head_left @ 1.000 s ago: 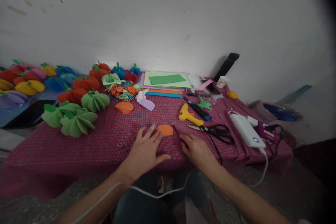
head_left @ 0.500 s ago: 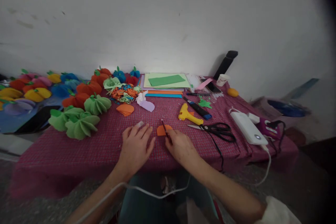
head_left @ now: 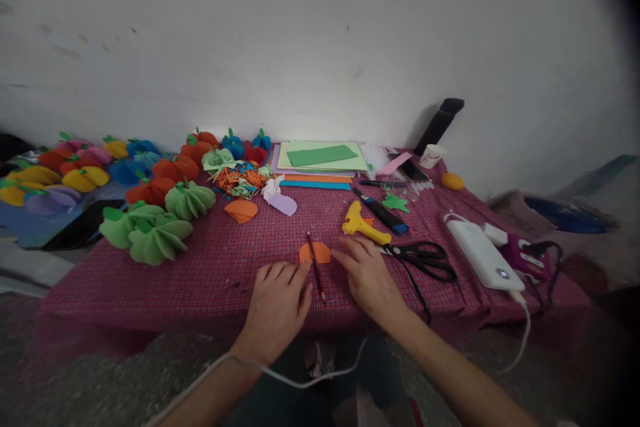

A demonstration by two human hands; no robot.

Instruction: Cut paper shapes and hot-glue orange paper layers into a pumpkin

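A dark pencil (head_left: 319, 280) lies across a small rounded orange paper piece (head_left: 324, 253) on the checked cloth. My left hand (head_left: 277, 303) rests palm down just left of them, fingers extended, its index fingertip close to the pencil; I cannot tell whether it touches. On the other side, my right hand (head_left: 370, 280) is open with its fingers stretched toward the orange piece, holding nothing I can see. Beyond it are a yellow glue gun (head_left: 365, 225) and black-handled scissors (head_left: 425, 259), whose blades are partly hidden behind the right hand.
Green paper pumpkins (head_left: 160, 238) and other coloured ones crowd the left. Paper shreds (head_left: 243, 179), an orange stack (head_left: 241, 211) and a lilac piece (head_left: 283, 204) lie mid-table. Paper sheets (head_left: 325, 155) are at the back. Right are a cutter (head_left: 383, 210) and white power bank (head_left: 480, 250).
My right hand has let go of the pencil, now lying over the orange piece, and moved right with fingers spread. My left hand has come closer to the piece. The view has shifted slightly.
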